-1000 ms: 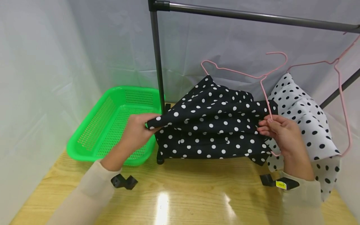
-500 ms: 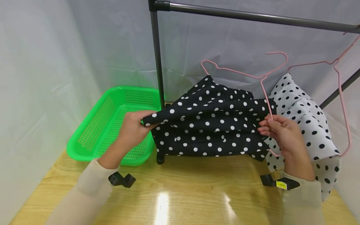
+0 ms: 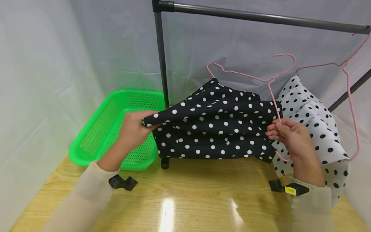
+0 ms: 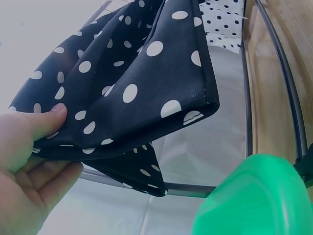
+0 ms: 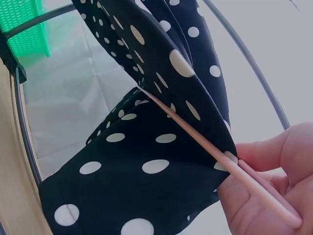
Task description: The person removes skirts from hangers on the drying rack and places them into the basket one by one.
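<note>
A black cloth with white dots (image 3: 214, 125) is stretched between my two hands above the wooden table. My left hand (image 3: 134, 129) pinches its left end, thumb on top (image 4: 46, 117), over the green basket's right edge. My right hand (image 3: 285, 133) pinches the cloth's right end (image 5: 161, 161) together with the wire of a pink hanger (image 3: 271, 87), which shows as a pink rod (image 5: 225, 161) across my fingers. The hanger's hook rises free behind the cloth.
A green mesh basket (image 3: 98, 129) lies at the left on the wooden table (image 3: 188, 199). A dark rack pole (image 3: 161, 64) and top bar (image 3: 261, 17) stand behind. A white cloth with black dots (image 3: 316, 122) hangs on a second pink hanger (image 3: 352, 96) at right.
My left hand has pulled the cloth's left end further left and a little up, over the basket, drawing the cloth tauter. My right hand has stayed where it was.
</note>
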